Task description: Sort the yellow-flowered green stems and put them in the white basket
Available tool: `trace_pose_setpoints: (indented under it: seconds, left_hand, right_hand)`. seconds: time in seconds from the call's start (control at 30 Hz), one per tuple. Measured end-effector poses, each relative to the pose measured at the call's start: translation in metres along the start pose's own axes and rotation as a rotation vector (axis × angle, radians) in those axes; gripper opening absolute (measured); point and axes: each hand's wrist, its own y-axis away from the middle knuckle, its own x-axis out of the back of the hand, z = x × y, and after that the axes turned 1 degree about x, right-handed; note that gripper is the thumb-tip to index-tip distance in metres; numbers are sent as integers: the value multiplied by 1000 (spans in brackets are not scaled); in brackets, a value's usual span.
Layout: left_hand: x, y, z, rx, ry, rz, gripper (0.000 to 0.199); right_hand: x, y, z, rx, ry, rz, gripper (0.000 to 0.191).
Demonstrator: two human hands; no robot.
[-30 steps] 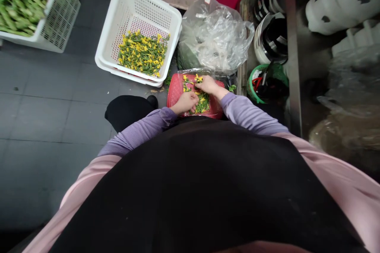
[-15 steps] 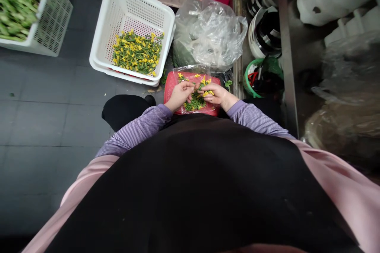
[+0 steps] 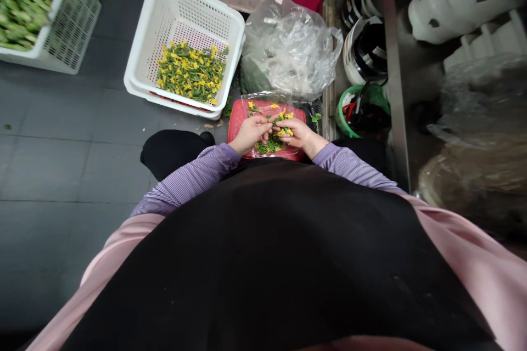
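Note:
Over a red plastic container (image 3: pixel 234 129), my two hands nearly meet. My right hand (image 3: pixel 298 134) has its fingers curled around a bunch of small green stalks with yellow flowers (image 3: pixel 285 116). Thumb and fingers of my left hand (image 3: pixel 252 132) are pinched together close to that bunch; whatever is between them is too small to make out. Below the hands, a clear plastic tray (image 3: pixel 263 100) sits on the red container. Inside it lie green pieces (image 3: pixel 269 146) with a few yellow flowers, partly covered by my hands.
Left of the container stands a white perforated basket (image 3: pixel 138 60) with many yellow-flowered stalks (image 3: pixel 191 74). A clear plastic bag (image 3: pixel 292 44) lies behind. To the right are a green basin (image 3: pixel 345 120) and a metal shelf edge (image 3: pixel 397 77). Another basket (image 3: pixel 69 27) holds thick green stems.
My right hand has shifted slightly left, nearer my left hand, and its fingers have closed more around the flowered stalks. The view has tilted a little.

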Motion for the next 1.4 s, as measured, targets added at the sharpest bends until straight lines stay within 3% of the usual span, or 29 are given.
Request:
trace_pose_setpoints:
  seconds: [0.33,0.6,0.7,0.77,0.87,1.0,1.1,1.2,1.3,1.4]
  left_hand:
    - [-1,-1,-3,11,-23,40,24]
    - [-1,-2,-4,58,-11,-36,27]
    - [-1,-1,-5,147,-197,-4,25]
    - [-2,1,-5,220,-363,-43,22]
    - [-4,4,-4,276,-522,-122,21]
    - [-3,3,-5,270,-574,-89,24]
    - [1,0,-9,257,-578,-92,22]
    - [4,-2,-13,251,-543,-108,18]
    - [4,-3,-13,273,-471,-97,20]
    - [1,-3,-8,283,-344,-4,22]
  right_hand:
    - [-7,7,12,203,59,34,45]
    - [-14,12,5,12,-122,69,21]
    - [-12,12,-2,-12,-153,93,19]
    - [-9,9,-9,-2,-118,136,18]
    - [-2,-7,-18,22,62,216,16]
    - [0,-44,-23,146,538,388,9]
    - [-6,-72,-21,193,996,487,27]
    - [-12,-93,-14,164,1379,471,30]
    - [-12,-103,-8,136,1522,447,34]
    - [-5,-98,-6,128,1498,484,33]
